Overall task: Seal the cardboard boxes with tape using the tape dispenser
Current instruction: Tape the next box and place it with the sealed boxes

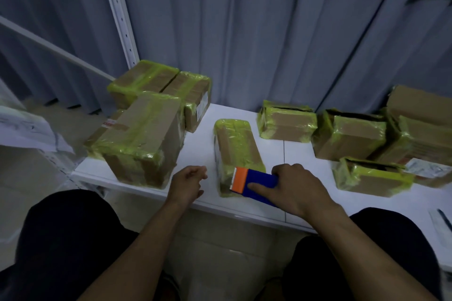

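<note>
- Several taped boxes sat stacked at the left of the desk, seemingly finished.
- The right hand gripped the tape dispenser against the near end of the centre box; the left hand hovered loosely curled, empty.
- Right-side boxes showed dark gaps, probably unsealed.

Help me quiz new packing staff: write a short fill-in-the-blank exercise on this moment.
1. The right hand grips the blue tape dispenser, whose toothed cutter end is ____.
2. The left hand, fingers loosely curled, holds ____.
3. The dispenser sits at the near end of the narrow box, which lies on a ____ table.

Missing words: orange; nothing; white.
</note>
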Available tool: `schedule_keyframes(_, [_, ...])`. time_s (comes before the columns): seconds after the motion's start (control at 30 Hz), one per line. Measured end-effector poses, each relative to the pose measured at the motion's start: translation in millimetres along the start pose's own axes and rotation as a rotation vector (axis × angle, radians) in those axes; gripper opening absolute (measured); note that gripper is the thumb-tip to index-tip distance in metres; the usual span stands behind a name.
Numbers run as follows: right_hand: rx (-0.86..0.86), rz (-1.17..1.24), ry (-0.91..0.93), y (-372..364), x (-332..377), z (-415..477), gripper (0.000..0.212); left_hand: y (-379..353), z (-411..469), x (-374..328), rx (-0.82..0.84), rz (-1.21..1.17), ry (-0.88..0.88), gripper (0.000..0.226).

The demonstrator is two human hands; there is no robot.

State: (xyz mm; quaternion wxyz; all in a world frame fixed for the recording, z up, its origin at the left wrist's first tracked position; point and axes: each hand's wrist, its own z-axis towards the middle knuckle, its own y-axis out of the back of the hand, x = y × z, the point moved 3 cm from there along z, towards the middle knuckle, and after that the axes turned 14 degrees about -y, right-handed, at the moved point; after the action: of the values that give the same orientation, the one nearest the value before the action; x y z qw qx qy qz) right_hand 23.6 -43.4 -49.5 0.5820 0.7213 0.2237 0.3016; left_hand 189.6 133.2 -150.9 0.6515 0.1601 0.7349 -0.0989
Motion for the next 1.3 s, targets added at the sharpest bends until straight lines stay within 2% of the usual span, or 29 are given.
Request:
schedule_keyframes(0.1, [-0.025,-0.046,-0.054,2.4,2.3,1.7,0.063,-1.9,2.0,3.7,0.03,-0.073,0.063,0.013])
schedule_keyframes(0.3, [-0.016,-0.143,-0.076,-2.1,23.0,5.6,0.068,-8.2,6.8,23.9,-0.082,-0.082,0.088,0.016])
schedule_keyframes(0.47, [-0.054,-0.206,-0.124,-1.7,33.6,8.8,0.068,-16.0,12.3,35.6,-0.096,-0.125,0.118,0.016])
schedule_keyframes(0.67, [-0.041,-0.281,-0.164,1.4,40.9,20.3,0.065,-37.8,24.8,48.4,-0.017,-0.133,0.193,0.013])
schedule_keyframes(0.83, [0.041,-0.259,-0.206,-2.7,41.4,36.1,0.069,-52.9,31.4,58.6,0.052,-0.105,0.153,0.018])
schedule_keyframes(0.9, [0.056,-0.247,-0.209,-3.7,41.2,40.8,0.069,-59.4,31.7,62.9,0.082,-0.096,0.165,0.026])
schedule_keyframes(1.0, [0.07,-0.225,-0.211,-4.2,41.0,45.6,0.069,-64.6,35.9,66.3,0.07,-0.002,0.204,0.053])
schedule_keyframes(1.03, [0.079,-0.216,-0.212,-4.4,40.2,47.0,0.069,-63.6,37.5,63.0,0.023,0.045,0.155,0.051])
schedule_keyframes(1.1, [0.092,-0.195,-0.215,-5.2,37.9,48.7,0.068,-60.3,37.5,52.7,-0.06,0.082,0.018,0.028])
schedule_keyframes(1.17, [0.089,-0.184,-0.208,-7.0,35.9,47.7,0.068,-62.6,33.7,47.1,0.001,0.062,-0.051,0.023])
schedule_keyframes(1.3, [0.062,-0.183,-0.194,-11.7,29.2,46.0,0.069,-65.2,31.3,44.5,0.168,-0.045,0.113,0.019])
